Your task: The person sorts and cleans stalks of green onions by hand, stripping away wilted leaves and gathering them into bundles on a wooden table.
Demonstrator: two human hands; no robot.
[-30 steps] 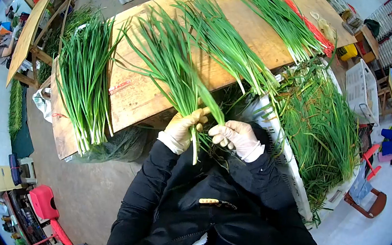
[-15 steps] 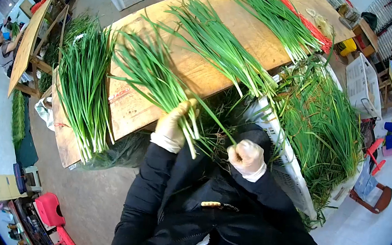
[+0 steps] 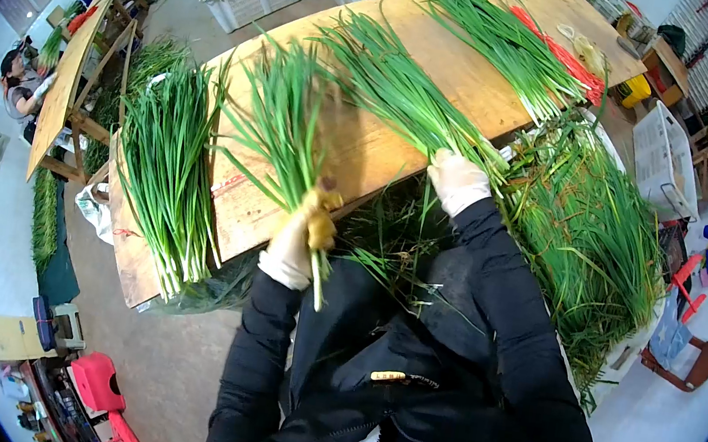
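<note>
Green bundles number four, one clasped by left fingers; right fingers at another, closure unclear.

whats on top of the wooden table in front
Three bunches of green stalks lie on the table; red plastic and something pale sit by the rightmost. The left hand holds another. Wood under the bunches is hidden.

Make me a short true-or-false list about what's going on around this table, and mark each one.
1. The left grip holds a bunch of green stalks. True.
2. The right grip is inside a white crate. False: it is at the neighbouring bunch on the wooden table.
3. Red plastic lies beside the rightmost bunch. True.
4. Both grips are bare. False: both wear gloves.
5. The leftmost bunch lies on the table. True.
</note>
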